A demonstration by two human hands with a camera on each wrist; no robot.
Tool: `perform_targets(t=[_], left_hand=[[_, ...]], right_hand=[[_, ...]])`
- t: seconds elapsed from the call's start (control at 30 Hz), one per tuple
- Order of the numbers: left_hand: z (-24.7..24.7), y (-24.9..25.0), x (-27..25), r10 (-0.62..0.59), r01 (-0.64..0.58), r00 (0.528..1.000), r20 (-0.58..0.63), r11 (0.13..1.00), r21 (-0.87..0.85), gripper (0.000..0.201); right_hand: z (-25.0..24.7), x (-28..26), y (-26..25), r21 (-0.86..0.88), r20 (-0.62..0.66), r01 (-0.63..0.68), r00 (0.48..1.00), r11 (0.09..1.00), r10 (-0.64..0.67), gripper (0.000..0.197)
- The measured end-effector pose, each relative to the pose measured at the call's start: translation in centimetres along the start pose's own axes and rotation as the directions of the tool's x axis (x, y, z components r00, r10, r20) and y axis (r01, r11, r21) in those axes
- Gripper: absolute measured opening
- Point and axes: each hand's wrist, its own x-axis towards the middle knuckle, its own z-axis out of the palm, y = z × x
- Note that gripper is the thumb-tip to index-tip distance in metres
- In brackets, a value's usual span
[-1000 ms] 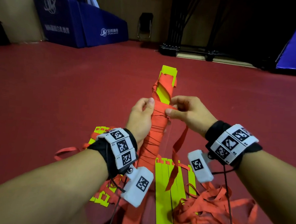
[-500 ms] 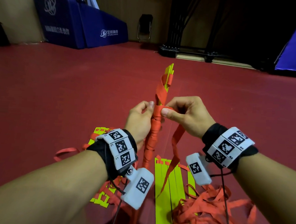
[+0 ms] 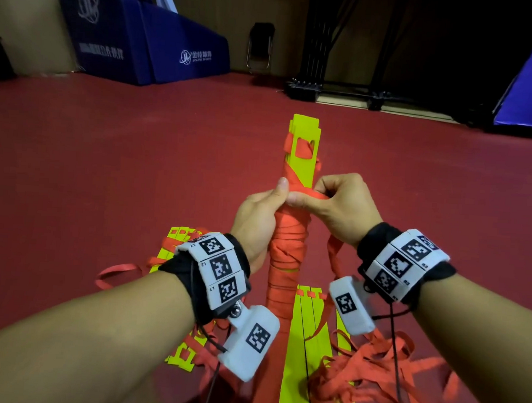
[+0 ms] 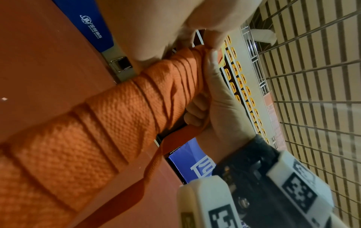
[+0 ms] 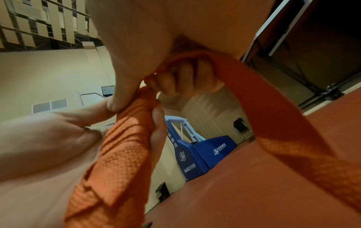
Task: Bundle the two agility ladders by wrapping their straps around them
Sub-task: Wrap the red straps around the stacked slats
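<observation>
- While the left hand [image 3: 254, 222] keeps gripping the wrapped ladder bundle [image 3: 288, 255], its flat yellow face now shows, not its edge.
- Right hand [image 3: 335, 205] still pinches the strap [image 3: 308, 195], thumb now across the bundle.

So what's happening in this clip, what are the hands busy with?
A person is binding a stack of yellow ladder rungs with its orange strap. The left hand grips the wrapped bundle upright, while the right hand pinches the strap at the top edge of the winding. The upper rung ends are not yet covered. A second ladder lies on the red floor, its straps loose.
</observation>
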Motion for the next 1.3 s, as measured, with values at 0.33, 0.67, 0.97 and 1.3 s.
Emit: perform_targets(t=[0.33, 0.67, 0.97, 1.3], left_hand=[[-0.9, 0.3, 0.6, 0.045, -0.047, 0.996, -0.08, 0.999, -0.019, 0.039], [-0.8, 0.3, 0.8, 0.046, -0.046, 0.987, -0.155, 0.999, 0.003, 0.039], [-0.3, 0.5, 0.4, -0.023, 0.044, 0.988, -0.15, 0.99, 0.137, 0.04], [-0.6, 1.0, 1.0, -0.045, 0.06, 0.989, -0.143, 0.993, 0.103, 0.056]], right_hand=[[-0.4, 0.0, 0.2, 0.201, 0.173, 0.087, 0.977, 0.976, -0.123, 0.019], [0.7, -0.4, -0.2, 0.284, 0.191, 0.05, 0.976, 0.958, -0.107, 0.02], [1.5, -0.6, -0.9, 0.367, 0.161, 0.046, 0.981, 0.929, -0.112, 0.027], [1.7, 0.5, -1.8, 0.262, 0.076, 0.01, 0.997, 0.965, -0.031, 0.025]])
